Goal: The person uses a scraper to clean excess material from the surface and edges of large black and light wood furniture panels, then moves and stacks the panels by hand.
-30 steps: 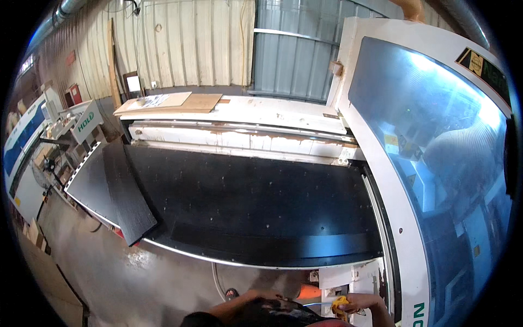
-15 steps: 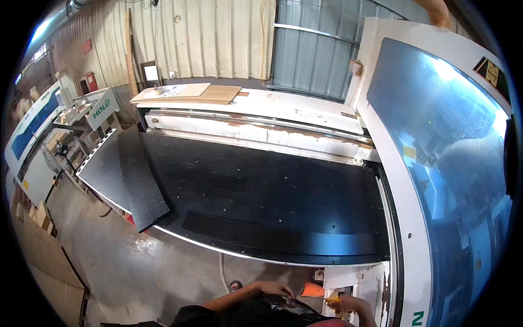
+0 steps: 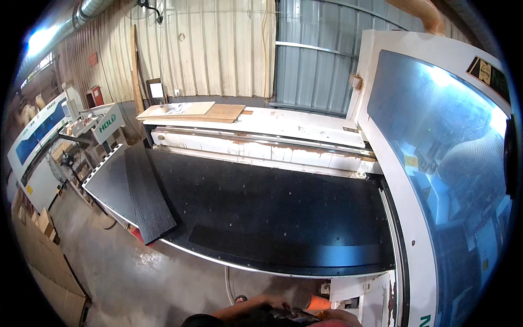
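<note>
At the lower edge, close to my body, my left hand is held low in front of the dark clothing, its fingers blurred and partly hidden. My right hand is beside it on the right, bent inward and largely cut off by the lower edge. A small yellow patch shows at its fingers, where a thin yellow-handled tool was plainer a moment earlier. Just beyond the hands is an orange tube-like piece. In front of me stretches a long black machine bed. A dark wood-grain board lies aslant across its left part, one end jutting over the near edge.
Another dark strip lies along the bed's near side. A white machine housing with a blue window rises on the right. Thin brown panels rest on the white rear beam. A second machine and cardboard are at the left.
The view has tipped up slightly, so the bed and my hands sit lower in the picture. My right hand and the yellow-handled tool have mostly dropped out of sight.
</note>
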{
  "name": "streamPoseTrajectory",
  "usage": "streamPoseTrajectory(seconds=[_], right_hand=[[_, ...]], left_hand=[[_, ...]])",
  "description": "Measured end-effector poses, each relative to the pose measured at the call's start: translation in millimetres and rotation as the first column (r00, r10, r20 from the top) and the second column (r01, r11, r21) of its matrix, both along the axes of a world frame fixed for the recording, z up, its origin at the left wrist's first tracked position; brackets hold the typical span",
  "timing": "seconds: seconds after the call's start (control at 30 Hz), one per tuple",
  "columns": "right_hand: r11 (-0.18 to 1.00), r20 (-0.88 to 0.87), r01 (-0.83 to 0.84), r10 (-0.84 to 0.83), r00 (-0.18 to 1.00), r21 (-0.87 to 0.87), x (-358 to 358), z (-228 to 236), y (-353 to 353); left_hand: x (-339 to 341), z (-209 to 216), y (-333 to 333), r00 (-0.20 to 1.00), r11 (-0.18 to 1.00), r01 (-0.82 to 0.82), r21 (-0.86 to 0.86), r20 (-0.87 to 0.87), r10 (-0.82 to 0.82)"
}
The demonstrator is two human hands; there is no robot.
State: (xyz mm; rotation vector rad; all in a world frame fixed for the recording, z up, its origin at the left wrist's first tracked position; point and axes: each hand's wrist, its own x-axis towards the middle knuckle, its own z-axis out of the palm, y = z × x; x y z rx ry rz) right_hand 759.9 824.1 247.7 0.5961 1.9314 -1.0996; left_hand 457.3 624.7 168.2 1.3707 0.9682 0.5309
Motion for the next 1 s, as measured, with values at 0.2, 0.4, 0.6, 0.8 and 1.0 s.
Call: streamPoseTrajectory(seconds=[0.2,0.4,0.6,0.8,1.0], right_hand=[[0.999,-0.049,0.032,-0.032,0.998,0.001,-30,15,8],[0.995,-0.187,0.093,-0.085,0.979,0.031,-90,30,16],[0.993,-0.298,0.111,-0.092,0.950,0.048,-138,29,18],[0.994,-0.290,0.097,-0.080,0.954,0.045,-144,17,14],[0.998,-0.223,0.059,-0.055,0.973,0.012,-130,-20,-2]], left_hand=[[-9,-17,-9,0.997,0.999,-0.030,0.025,-0.069,0.031],[-13,6,7,0.971,0.977,-0.207,0.054,-0.111,0.212],[-8,0,3,0.915,0.929,-0.355,0.107,-0.163,0.369],[4,-20,-13,0.874,0.894,-0.407,0.189,-0.203,0.441],[22,-60,-39,0.840,0.863,-0.402,0.307,-0.252,0.480]])
